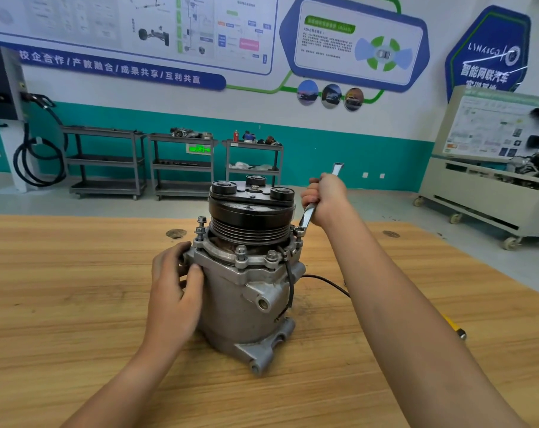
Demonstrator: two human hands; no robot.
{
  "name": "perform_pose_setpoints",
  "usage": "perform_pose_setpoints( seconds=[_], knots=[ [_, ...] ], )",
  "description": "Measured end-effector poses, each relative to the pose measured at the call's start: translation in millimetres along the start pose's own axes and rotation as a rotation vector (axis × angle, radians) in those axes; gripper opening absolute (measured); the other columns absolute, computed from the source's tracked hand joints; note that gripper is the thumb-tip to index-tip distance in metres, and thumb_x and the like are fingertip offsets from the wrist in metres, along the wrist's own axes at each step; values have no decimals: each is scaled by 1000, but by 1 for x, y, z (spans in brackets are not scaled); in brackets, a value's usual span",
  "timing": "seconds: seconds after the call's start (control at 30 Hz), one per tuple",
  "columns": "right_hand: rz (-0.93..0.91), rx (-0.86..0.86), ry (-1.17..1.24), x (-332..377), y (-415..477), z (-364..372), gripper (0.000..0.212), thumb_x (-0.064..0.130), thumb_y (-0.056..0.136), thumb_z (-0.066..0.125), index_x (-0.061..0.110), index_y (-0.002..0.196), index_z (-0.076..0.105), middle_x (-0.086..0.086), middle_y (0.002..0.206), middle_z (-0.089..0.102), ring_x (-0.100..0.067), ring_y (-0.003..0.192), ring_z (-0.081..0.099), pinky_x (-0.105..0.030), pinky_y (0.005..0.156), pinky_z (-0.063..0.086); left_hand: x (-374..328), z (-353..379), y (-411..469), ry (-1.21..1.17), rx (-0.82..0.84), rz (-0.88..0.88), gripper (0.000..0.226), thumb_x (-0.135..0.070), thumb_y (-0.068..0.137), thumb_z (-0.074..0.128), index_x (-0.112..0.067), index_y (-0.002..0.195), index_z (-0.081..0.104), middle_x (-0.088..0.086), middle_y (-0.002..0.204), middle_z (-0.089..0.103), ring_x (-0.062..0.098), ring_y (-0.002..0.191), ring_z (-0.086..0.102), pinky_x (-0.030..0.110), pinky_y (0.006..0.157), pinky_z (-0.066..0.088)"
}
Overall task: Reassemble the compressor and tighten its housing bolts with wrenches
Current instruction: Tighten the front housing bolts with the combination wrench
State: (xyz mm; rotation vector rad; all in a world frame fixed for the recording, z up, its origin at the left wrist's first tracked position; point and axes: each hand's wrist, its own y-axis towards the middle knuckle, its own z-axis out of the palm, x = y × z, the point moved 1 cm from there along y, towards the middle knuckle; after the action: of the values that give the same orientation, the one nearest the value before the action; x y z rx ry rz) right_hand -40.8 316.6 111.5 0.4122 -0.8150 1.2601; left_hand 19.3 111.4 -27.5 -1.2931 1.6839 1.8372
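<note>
both forearms come up from the bottom edge: left forearm (114,381) from lower left, right forearm (416,319) from lower right. left hand (174,291) sits centre-left, fingers curled round the flange corner of the compressor (246,291), thumb laid on the grey housing just under the rim. compressor stands upright mid-frame on the wooden table (61,288), black ribbed pulley (251,223) on top, mounting lugs at its foot toward the camera. right hand (325,197), just right of the pulley, is closed in a fist round the shank of a silver wrench (308,213). wrench slants down-left w/ its ring end over the housing bolt (298,231) at the right side of the flange; its other end sticks out above the fist. front bolts (241,253) w/ washers stand on the near rim, and a taller left bolt (201,222) at the flange's left. thin black wire (327,281) runs from the housing's right side across the table and passes behind the right forearm. yellow tool (453,325) shows past that forearm, mostly hidden. bkgd: grey shelf carts (104,162) along the teal wall, upper centre-left; beige training stand (478,186) on castors at the right edge.
</note>
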Motion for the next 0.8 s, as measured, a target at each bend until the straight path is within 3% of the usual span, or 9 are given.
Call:
perform_pose_setpoints(
  seconds=[0.2,0.37,0.53,0.67,0.8],
  knots=[
    [-179,-177,106,0,-5,-22,26,20,100,36,11,75,38,1,55,26,-7,22,23,-14,30,23,0,1,0,2,-1,-1,35,-7,95,45,-13,129,46,-4,120,40,-23,92,44,-4,73,34],
    [-346,-259,131,-2,-19,-33,19,17,98,34,11,82,41,0,57,30,-8,27,31,-17,34,29,-1,1,-1,-2,3,9,34,-3,94,45,-8,128,48,0,119,41,-29,90,41,-8,72,30],
    [-456,-262,323,-15,-38,-52,11,8,94,32,11,100,41,0,56,31,-8,34,34,-15,39,38,0,1,-1,-7,1,9,34,-4,94,45,-9,128,47,-1,119,40,-29,90,42,-7,72,31],
    [-553,-230,385,-18,-55,-55,15,9,94,32,20,93,41,0,55,34,-9,36,39,-19,42,44,-2,0,-1,-7,-3,-5,35,-6,94,45,-11,129,47,-3,120,40,-25,89,44,-5,71,34],
    [-646,-155,418,-29,-75,-62,30,-4,90,28,21,97,43,-1,55,42,-11,43,47,-27,51,51,-3,-1,-2,-5,-8,-8,35,-9,95,45,-14,129,46,-6,120,39,-17,89,47,0,72,36]
  ],
)
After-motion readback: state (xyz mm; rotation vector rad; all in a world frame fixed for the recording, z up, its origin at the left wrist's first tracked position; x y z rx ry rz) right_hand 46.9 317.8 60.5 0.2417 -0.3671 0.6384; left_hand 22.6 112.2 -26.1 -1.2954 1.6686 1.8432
